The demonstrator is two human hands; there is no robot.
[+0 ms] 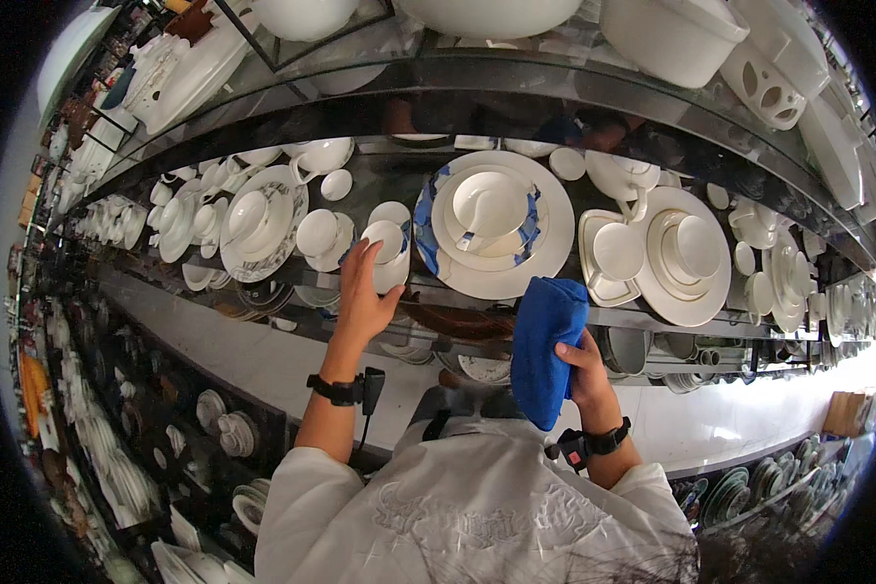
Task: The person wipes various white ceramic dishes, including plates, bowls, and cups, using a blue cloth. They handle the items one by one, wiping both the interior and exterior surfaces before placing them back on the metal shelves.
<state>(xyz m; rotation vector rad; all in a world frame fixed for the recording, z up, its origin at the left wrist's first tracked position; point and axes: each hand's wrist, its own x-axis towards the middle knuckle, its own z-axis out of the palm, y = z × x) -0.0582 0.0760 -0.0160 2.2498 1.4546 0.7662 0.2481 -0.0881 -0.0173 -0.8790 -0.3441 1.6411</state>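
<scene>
My left hand (367, 296) is at the front of a glass shelf, fingers apart, by a white cup (383, 242) on a long white saucer (392, 276). Its fingertips overlap the cup's left side; whether they touch it I cannot tell. In my right hand (586, 365) is a folded blue cloth (547, 350), held upright before the shelf edge. Between and beyond the hands lies a white plate with blue pattern (552, 241), bearing a smaller plate and a bowl (482, 201) with a spoon. Right of it, a white cup (619, 252) sits on a squarish saucer (591, 226).
Stacked plates with a cup (697, 248) stand to the right, a floral-rimmed plate (292, 219) with a bowl to the left. An upper shelf (482, 69) holds large white dishes. Lower shelves carry more crockery, and racks of plates stand behind on both sides.
</scene>
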